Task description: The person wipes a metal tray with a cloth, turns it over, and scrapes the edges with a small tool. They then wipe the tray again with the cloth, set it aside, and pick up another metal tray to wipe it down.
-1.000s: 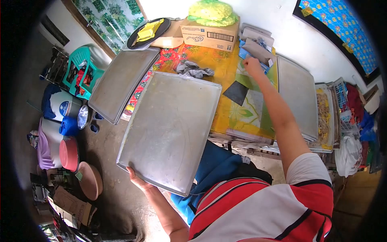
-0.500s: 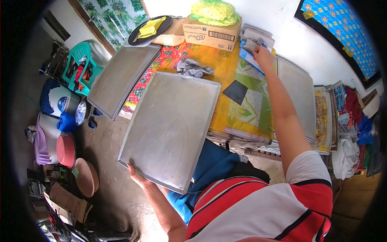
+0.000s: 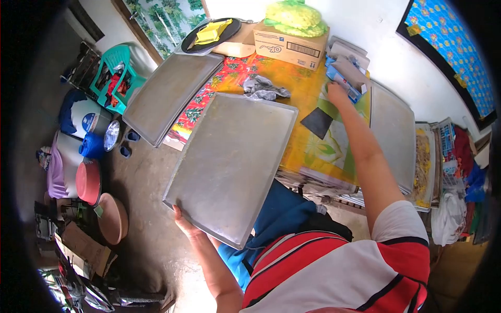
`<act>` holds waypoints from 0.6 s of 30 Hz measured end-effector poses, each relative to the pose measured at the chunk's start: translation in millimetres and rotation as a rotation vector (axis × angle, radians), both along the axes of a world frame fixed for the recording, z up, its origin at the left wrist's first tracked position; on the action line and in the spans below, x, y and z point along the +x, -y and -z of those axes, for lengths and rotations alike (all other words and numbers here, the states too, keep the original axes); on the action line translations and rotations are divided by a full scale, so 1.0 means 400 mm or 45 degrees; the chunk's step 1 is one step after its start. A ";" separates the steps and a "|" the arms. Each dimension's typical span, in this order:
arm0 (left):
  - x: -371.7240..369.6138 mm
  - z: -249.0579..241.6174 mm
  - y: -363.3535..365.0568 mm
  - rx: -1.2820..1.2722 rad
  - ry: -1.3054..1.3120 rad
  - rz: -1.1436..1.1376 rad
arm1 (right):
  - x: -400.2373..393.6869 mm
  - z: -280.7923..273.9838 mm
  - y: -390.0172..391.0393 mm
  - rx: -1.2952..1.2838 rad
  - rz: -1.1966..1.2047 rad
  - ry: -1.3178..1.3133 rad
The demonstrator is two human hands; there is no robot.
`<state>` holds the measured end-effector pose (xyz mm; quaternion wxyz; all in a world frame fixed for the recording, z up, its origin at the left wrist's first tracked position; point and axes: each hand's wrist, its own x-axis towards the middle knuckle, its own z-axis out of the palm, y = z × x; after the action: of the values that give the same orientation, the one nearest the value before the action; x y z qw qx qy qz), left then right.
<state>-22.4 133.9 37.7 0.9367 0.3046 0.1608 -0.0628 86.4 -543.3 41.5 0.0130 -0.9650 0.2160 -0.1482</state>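
- A big flat metal tray (image 3: 232, 167) is sitting near the middle of the view, and all the clock numbers here are going around it.
- The left hand (image 3: 187, 225) is holding the tray at seven o'clock, by its near corner. The thumb (image 3: 177, 211) is pressing on the rim, and the other fingers are hiding under the tray, so the hand is pinching the edge.
- The tray's far end is showing in front of the table; I cannot tell if it is touching.
- The right hand (image 3: 338, 93) is reaching out to two o'clock, right by a blue box (image 3: 342, 79) with its flap open. Its fingers are looking too small, so I cannot tell if they are spread, pressed together or pinching something.
- A crumpled gray rag (image 3: 263, 87) is lying at one o'clock, just past the tray.
- A dark square (image 3: 317, 123) is resting at two o'clock on the bright tablecloth (image 3: 305, 86).
- More trays (image 3: 172, 94) are lying in a pile at eleven o'clock.
- Another metal tray (image 3: 392, 138) is lying near three o'clock.
- A brown carton (image 3: 287, 48) is standing at one o'clock, and a yellow-green bag (image 3: 295, 18) is sitting on top.
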 end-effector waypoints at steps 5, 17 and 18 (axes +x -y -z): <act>-0.004 -0.011 0.008 0.046 -0.033 -0.058 | -0.007 -0.033 -0.028 0.071 0.010 -0.023; 0.003 0.004 0.004 0.026 -0.055 0.007 | -0.059 -0.280 0.007 0.102 0.343 0.367; 0.004 0.007 0.006 0.026 -0.059 -0.004 | -0.065 -0.295 -0.007 0.056 0.350 0.331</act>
<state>-20.7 131.3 35.0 0.9296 0.3125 0.1837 -0.0667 60.5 -540.3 159.5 0.0415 -0.8985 0.3456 -0.2674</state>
